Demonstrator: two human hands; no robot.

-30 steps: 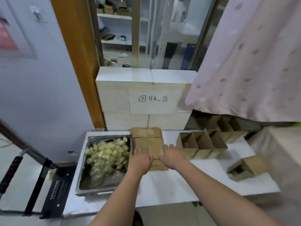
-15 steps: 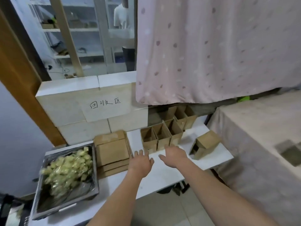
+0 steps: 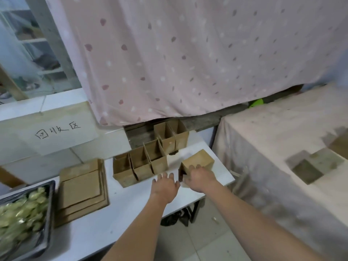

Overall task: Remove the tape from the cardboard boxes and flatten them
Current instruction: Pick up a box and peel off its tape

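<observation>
From the head camera, the right hand lies on the near face of a lone cardboard box, its fingers spread and laid over the box's near top edge; whether the thumb curls round the box's side is too blurred to tell. The left hand is spread flat, palm down, fingers straight and apart, holding nothing, just left of that box and near the row of open boxes; whether it touches the white table cannot be told. Both forearms reach out from the near edge, bare, angled toward the table's right end.

The lone box lies tipped on its side near the table's right edge, its dark opening facing left toward the left hand. The open boxes stand upright side by side, running from the table's middle toward the far right. Left of them lies a stack of flattened cardboard, and at the near left a metal tray holds pale crumpled tape.
</observation>
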